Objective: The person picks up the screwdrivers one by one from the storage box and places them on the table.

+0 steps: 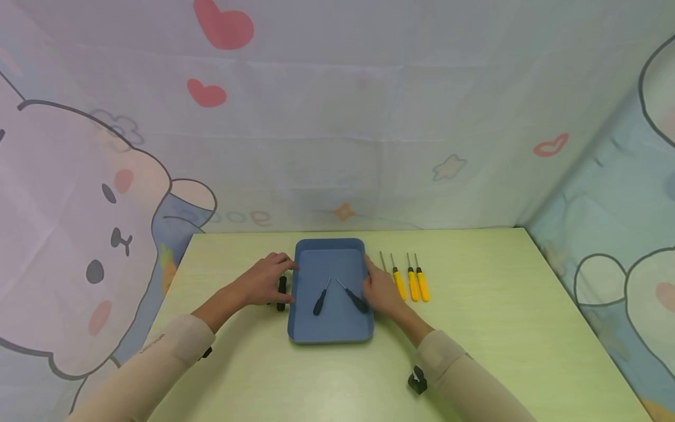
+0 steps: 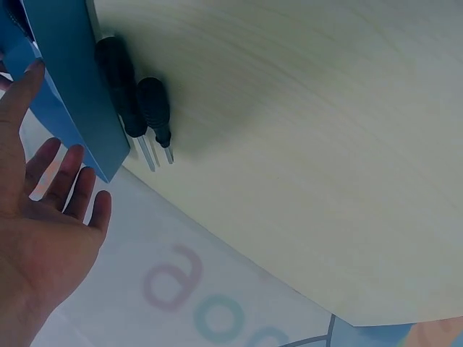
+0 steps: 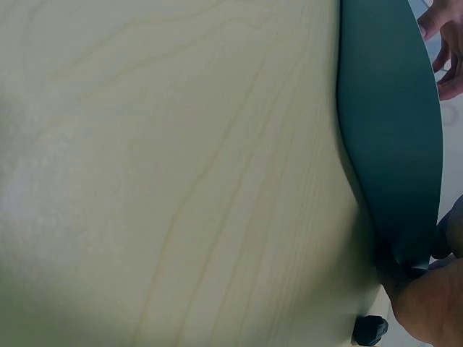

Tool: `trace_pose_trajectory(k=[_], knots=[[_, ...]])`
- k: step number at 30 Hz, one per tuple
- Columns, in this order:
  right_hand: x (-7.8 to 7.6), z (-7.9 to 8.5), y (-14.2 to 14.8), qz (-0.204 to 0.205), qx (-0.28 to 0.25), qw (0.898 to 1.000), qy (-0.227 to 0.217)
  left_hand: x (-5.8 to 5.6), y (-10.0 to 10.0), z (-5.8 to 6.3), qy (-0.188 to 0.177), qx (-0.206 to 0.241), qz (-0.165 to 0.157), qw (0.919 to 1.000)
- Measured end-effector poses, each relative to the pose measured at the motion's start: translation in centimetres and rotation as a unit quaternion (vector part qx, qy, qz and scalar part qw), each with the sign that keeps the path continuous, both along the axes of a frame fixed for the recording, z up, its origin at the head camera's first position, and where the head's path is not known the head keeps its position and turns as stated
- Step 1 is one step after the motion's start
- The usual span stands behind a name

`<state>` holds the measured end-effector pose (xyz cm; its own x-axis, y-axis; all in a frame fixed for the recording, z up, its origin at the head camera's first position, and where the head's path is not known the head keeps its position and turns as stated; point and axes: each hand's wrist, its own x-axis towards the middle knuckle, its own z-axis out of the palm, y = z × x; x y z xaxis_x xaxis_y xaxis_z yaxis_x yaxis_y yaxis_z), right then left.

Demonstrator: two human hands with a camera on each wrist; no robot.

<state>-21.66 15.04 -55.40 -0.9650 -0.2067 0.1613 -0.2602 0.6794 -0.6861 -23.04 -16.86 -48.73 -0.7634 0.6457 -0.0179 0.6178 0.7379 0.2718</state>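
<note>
A blue rectangular tray [image 1: 329, 328] lies on the table, with two small dark-handled screwdrivers, one left [image 1: 319, 303] and one right [image 1: 358, 301], on its floor. My left hand [image 1: 266, 280] is at the tray's left side, fingers spread and loosely bent. In the left wrist view its thumb and fingertips meet or nearly meet the tray wall [image 2: 72, 79]. Two black screwdrivers, a longer one [image 2: 119, 87] and a shorter one [image 2: 154, 108], lie just outside that wall. My right hand [image 1: 383, 288] grips the tray's right rim; in the right wrist view it is mostly cut off.
Several yellow-handled screwdrivers [image 1: 412, 285] lie to the right of the tray, one partly behind my right hand. A fabric backdrop [image 1: 316, 146] with printed hearts and animals hangs behind the table's [image 1: 501, 328] far edge.
</note>
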Motion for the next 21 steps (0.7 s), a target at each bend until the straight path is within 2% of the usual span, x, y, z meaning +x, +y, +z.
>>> trace_pose_trajectory(k=[6,14,21], knots=[[-0.1,-0.1,0.0,0.002,-0.002,1.0,-0.003,0.0,0.4,-0.3,0.006,0.008,-0.004,0.9999],[-0.2,-0.3,0.0,0.002,-0.003,1.0,0.003,0.0,1.4,-0.5,0.02,0.024,-0.026,0.9992],[-0.1,-0.4,0.0,-0.002,-0.001,1.0,-0.003,-0.1,2.2,-1.3,0.005,0.029,-0.035,0.999]])
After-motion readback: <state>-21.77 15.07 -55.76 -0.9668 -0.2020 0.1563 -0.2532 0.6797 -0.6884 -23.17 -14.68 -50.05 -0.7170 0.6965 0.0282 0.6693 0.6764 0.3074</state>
